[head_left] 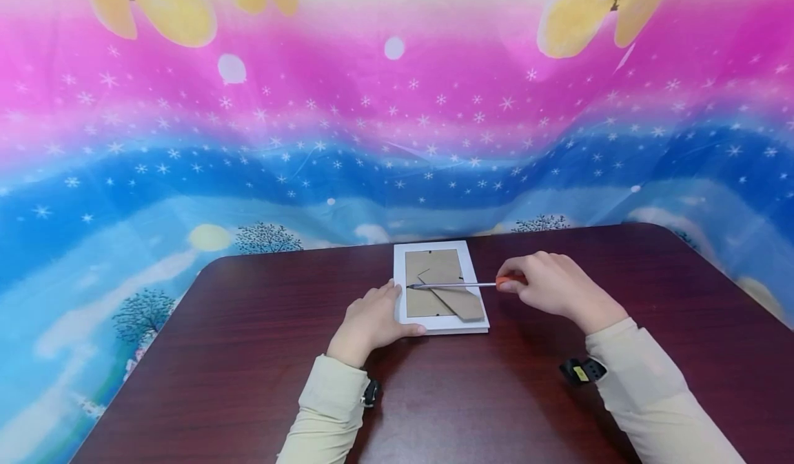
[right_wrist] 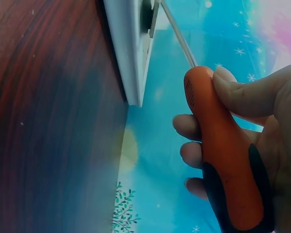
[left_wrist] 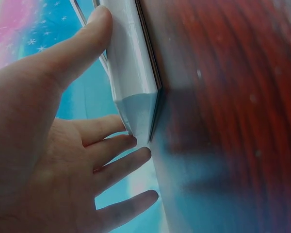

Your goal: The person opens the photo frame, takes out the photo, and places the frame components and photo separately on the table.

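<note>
A white picture frame [head_left: 439,327] lies face down on the table, its brown backing board [head_left: 422,305] and easel leg [head_left: 462,304] facing up. My left hand [head_left: 374,318] rests against the near left corner, thumb [left_wrist: 99,26] pressing on the near edge and straight, spread fingers along the left side. From the right, my right hand [head_left: 552,286] grips the orange and black handle of a screwdriver [right_wrist: 228,160]. Its metal shaft [head_left: 459,285] reaches level across the backing, over the easel leg, with the tip at the left inner edge of the frame.
Small dark tabs [head_left: 430,251] show along the edges of the backing. The dark reddish wooden table [head_left: 248,367] extends around the frame. Behind it hangs a pink and blue patterned cloth [head_left: 347,154]. A dark strap device [head_left: 583,371] sits at each wrist.
</note>
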### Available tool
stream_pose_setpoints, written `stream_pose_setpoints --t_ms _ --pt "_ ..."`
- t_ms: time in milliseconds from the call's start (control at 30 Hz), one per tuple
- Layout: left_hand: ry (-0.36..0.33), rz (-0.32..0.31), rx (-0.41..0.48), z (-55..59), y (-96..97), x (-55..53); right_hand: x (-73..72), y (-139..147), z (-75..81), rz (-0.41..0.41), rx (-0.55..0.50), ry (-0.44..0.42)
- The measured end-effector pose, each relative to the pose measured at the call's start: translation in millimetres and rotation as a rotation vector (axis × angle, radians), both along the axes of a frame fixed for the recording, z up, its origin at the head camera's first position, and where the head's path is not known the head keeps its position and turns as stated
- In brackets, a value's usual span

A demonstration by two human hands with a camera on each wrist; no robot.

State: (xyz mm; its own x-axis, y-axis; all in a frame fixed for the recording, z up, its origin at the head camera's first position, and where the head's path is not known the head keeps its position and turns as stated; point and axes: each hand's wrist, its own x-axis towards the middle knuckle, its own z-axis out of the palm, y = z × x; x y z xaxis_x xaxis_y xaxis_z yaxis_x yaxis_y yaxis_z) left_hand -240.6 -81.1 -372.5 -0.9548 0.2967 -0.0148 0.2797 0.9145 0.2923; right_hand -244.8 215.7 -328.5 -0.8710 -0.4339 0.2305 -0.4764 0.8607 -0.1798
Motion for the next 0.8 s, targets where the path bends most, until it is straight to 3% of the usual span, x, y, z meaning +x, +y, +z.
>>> stream_pose_setpoints --t_ms 300,800 --pt "-0.007 -0.004 0.016 -0.2 -1.6 -0.1 -7.0 4 -11.5 -0.004 -0.041 -0.02" --pt "-0.028 -0.027 0.074 -5.4 -1.6 1.4 -15.9 6 -24.7 0.04 -0.053 0.074"
